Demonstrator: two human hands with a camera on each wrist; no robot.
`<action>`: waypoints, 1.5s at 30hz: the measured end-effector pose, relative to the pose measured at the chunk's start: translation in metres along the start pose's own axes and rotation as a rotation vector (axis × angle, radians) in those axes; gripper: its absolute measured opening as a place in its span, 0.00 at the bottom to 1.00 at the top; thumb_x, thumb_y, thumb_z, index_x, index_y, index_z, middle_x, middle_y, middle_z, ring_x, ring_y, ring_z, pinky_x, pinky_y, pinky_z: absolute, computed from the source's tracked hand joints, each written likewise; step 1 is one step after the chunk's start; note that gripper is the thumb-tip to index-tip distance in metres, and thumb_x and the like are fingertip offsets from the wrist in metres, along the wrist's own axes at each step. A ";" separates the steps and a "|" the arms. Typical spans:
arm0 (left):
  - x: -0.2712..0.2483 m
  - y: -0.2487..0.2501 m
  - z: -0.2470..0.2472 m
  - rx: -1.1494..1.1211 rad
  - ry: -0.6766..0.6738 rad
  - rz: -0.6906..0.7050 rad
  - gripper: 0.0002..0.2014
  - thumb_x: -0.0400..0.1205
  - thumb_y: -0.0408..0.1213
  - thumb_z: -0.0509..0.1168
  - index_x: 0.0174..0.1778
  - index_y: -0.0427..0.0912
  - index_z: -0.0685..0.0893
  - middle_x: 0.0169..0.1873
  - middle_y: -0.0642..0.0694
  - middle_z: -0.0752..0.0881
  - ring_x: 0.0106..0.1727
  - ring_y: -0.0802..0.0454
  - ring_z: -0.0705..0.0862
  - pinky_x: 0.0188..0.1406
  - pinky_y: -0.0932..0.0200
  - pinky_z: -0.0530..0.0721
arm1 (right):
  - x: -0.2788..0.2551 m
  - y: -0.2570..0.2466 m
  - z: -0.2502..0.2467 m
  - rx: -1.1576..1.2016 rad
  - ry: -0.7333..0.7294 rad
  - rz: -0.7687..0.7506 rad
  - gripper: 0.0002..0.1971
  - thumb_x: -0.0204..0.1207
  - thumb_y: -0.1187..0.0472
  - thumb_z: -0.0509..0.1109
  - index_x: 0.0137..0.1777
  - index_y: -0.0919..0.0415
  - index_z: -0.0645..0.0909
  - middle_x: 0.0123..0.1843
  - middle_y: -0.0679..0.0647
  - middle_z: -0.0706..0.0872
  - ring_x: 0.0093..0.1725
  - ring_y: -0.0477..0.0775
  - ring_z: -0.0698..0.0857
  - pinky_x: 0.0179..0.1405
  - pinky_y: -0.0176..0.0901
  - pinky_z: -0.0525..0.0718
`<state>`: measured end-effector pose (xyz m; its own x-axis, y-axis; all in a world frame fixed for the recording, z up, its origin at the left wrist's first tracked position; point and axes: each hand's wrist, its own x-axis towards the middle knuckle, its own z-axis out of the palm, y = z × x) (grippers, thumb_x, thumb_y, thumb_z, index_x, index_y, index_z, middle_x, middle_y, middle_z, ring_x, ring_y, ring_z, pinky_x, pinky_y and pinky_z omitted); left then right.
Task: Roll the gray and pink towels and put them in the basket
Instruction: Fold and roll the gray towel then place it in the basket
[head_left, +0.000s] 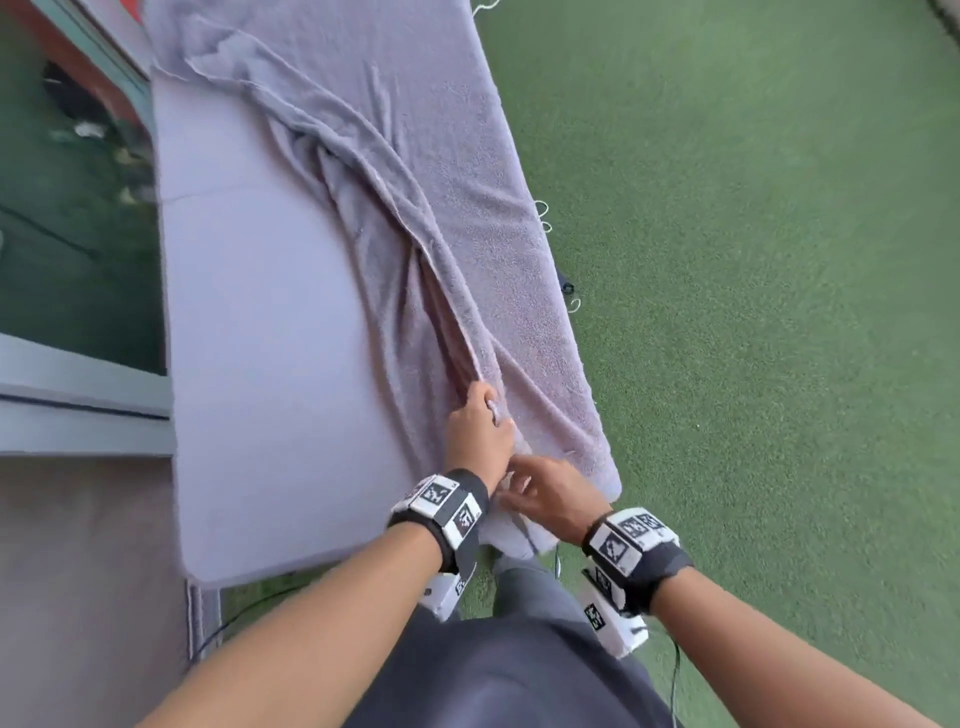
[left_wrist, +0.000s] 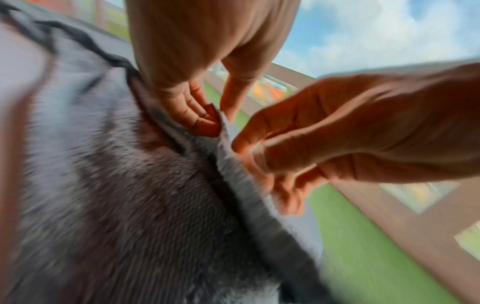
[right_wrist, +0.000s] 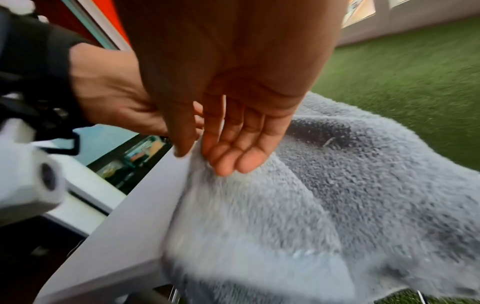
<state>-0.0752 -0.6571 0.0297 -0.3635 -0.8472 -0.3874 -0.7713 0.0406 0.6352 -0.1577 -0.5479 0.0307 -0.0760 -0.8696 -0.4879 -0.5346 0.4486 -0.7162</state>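
Note:
A grey towel (head_left: 415, 182) lies lengthwise on a long pale table (head_left: 260, 364), bunched into long folds down its middle. A pinkish tint shows inside the fold; whether that is a second towel I cannot tell. My left hand (head_left: 480, 415) grips the towel's folded edge near the table's near end, its fingers (left_wrist: 205, 121) curled over the cloth (left_wrist: 130, 185). Just nearer me, my right hand (head_left: 540, 491) pinches the same edge between thumb and fingers (right_wrist: 226, 160), over the towel's near end (right_wrist: 337, 195). No basket is in view.
Green artificial turf (head_left: 753, 260) covers the ground to the right of the table. A glass door with a pale frame (head_left: 78, 384) runs along the left. The towel's right side hangs over the table's right edge (head_left: 582, 364). A low brown wall (left_wrist: 389, 216) stands beyond the turf.

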 end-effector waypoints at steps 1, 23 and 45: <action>-0.005 -0.007 -0.008 -0.083 0.065 -0.045 0.20 0.73 0.29 0.69 0.60 0.45 0.77 0.30 0.50 0.86 0.43 0.42 0.85 0.44 0.56 0.80 | 0.004 -0.003 -0.003 0.002 -0.021 -0.029 0.08 0.79 0.52 0.69 0.54 0.52 0.85 0.46 0.44 0.86 0.41 0.42 0.83 0.45 0.38 0.82; -0.086 -0.216 -0.169 -0.434 0.494 -0.461 0.11 0.83 0.28 0.60 0.54 0.31 0.87 0.47 0.38 0.89 0.39 0.57 0.82 0.37 0.74 0.76 | 0.273 -0.277 0.101 -1.175 -0.564 -0.501 0.14 0.76 0.67 0.67 0.57 0.53 0.87 0.60 0.53 0.87 0.57 0.56 0.85 0.60 0.51 0.84; -0.014 -0.318 -0.251 -0.327 0.412 -0.380 0.20 0.85 0.45 0.60 0.72 0.43 0.75 0.60 0.51 0.79 0.59 0.54 0.79 0.61 0.55 0.78 | 0.369 -0.359 0.165 -0.906 -0.349 -0.699 0.09 0.80 0.64 0.66 0.52 0.60 0.88 0.52 0.58 0.88 0.50 0.53 0.84 0.54 0.39 0.78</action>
<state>0.3062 -0.7911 0.0007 0.1836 -0.9071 -0.3786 -0.5843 -0.4105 0.7001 0.1451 -0.9955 0.0250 0.6255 -0.7011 -0.3423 -0.7783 -0.5299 -0.3369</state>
